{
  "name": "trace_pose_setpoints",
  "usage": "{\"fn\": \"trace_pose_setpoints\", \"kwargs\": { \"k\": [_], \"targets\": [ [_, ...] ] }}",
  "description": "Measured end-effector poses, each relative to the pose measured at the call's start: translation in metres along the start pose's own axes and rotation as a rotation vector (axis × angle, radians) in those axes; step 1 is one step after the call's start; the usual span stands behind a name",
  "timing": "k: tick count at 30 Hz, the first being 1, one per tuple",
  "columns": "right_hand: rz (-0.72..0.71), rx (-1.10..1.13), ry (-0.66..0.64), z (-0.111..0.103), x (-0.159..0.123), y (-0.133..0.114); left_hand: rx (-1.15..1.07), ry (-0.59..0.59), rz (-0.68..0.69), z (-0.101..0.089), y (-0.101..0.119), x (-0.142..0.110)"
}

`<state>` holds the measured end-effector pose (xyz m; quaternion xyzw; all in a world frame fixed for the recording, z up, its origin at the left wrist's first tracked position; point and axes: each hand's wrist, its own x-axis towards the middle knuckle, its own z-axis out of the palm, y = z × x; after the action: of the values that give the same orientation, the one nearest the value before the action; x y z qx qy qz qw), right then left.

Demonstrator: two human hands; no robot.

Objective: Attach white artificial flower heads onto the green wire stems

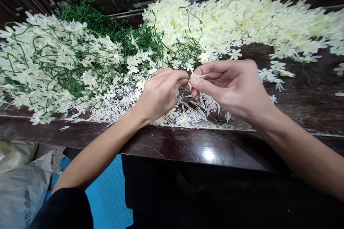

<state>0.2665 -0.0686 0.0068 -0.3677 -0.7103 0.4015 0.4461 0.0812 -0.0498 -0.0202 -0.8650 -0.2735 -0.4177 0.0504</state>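
White and green, a small artificial flower sits between both hands, just above centre of the view. The left hand pinches it from nine o'clock, the right hand from three, fingertips nearly meeting. Around that flower, thin white stamens lie at six o'clock, green-stemmed white blossoms at nine, bare green stems at ten, and loose pale-yellow blossoms from one to three, all on a dark wooden surface.
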Motion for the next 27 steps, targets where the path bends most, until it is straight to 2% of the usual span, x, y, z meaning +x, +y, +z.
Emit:
{"fn": "trace_pose_setpoints", "kwargs": {
  "k": [5, 10, 12, 16, 19, 22, 24, 27],
  "targets": [
    [-0.080, 0.033, 0.037, -0.012, 0.008, 0.012, 0.027, -0.004, -0.069, -0.006, -0.008, 0.007],
    [-0.135, 0.106, -0.014, -0.007, 0.007, 0.018, 0.005, 0.012, -0.047, -0.006, -0.010, 0.006],
    [-0.148, 0.056, 0.064, -0.004, 0.006, 0.019, -0.029, 0.012, -0.053, -0.006, -0.010, 0.007],
    [-0.164, -0.062, 0.266, -0.005, 0.006, 0.020, -0.164, 0.060, -0.238, -0.010, -0.011, 0.010],
    [-0.186, -0.089, 0.255, -0.009, 0.009, 0.021, -0.278, 0.080, -0.395, -0.015, -0.014, 0.012],
    [-0.185, -0.082, 0.246, -0.017, 0.013, 0.025, -0.371, 0.096, -0.436, -0.019, -0.020, 0.013],
    [-0.163, -0.057, 0.345, -0.025, 0.017, 0.029, -0.386, 0.195, -0.441, -0.024, -0.027, 0.012],
    [-0.061, 0.049, 0.615, -0.038, 0.023, 0.037, -0.309, 0.481, -0.542, -0.033, -0.040, 0.010]
  ]
}}
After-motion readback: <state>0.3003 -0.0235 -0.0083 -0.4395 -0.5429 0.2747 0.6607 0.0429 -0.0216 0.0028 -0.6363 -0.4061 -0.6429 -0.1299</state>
